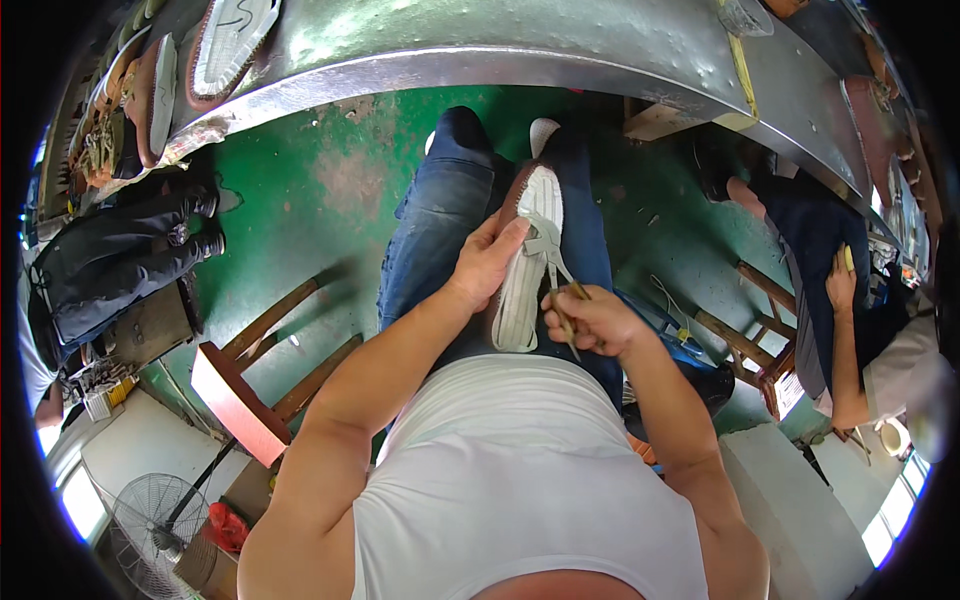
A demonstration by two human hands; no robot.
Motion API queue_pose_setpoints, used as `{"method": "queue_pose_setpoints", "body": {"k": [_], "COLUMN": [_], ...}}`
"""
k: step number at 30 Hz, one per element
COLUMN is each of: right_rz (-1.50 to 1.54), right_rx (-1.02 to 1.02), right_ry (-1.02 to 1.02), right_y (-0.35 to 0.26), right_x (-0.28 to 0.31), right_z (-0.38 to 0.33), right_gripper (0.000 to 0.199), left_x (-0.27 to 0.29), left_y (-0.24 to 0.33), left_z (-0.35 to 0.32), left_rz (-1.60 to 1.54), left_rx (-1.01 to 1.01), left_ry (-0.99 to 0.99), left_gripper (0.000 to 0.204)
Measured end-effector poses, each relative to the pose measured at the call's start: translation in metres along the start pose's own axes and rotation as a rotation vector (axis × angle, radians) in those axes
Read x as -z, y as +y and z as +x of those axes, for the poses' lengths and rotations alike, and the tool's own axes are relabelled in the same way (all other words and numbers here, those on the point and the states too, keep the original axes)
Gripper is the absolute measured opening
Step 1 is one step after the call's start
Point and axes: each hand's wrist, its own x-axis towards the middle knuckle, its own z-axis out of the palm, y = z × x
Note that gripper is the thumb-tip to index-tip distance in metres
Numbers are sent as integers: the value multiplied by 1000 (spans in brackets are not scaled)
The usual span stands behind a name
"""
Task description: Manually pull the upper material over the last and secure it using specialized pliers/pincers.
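**Sole work on a shoe, midway by the look of it**

I see the shoe (pixel 525 262) lying sole-up on my lap. My left hand (pixel 487 262) grips its left edge. My right hand (pixel 590 320), closed on a thin tool (pixel 562 318), sits near the heel; I judge the sole's far part still untreated.

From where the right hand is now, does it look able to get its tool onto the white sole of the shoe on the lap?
Probably yes. The right hand sits right beside the white-soled shoe, its thin tool already at the sole's edge. The left hand grips the opposite side, leaving that edge open.
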Motion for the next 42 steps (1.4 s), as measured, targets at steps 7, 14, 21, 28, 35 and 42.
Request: {"method": "queue_pose_setpoints", "body": {"k": [7, 14, 21, 28, 35, 42], "right_rz": [-533, -1157, -1181, -2100, -1962, -1303], "right_rx": [-40, 408, 73, 635, 378, 168], "right_ry": [12, 275, 229, 264, 161, 337], "right_y": [-53, -88, -70, -31, -36, 1], "right_x": [41, -15, -14, -54, -45, -19], "right_z": [-43, -13, -71, -61, -39, -43], "right_gripper": [41, 38, 31, 49, 22, 31], "left_x": [-3, -3, 9, 4, 18, 24], "left_y": [24, 35, 53, 49, 41, 38], "left_z": [5, 10, 17, 19, 14, -2], "left_rz": [163, 340, 414, 437, 324, 181], "left_rx": [152, 252, 445, 481, 475, 342], "left_ry": [-20, -143, -245, -261, -245, -509], "left_gripper": [48, 52, 46, 44, 44, 76]}}
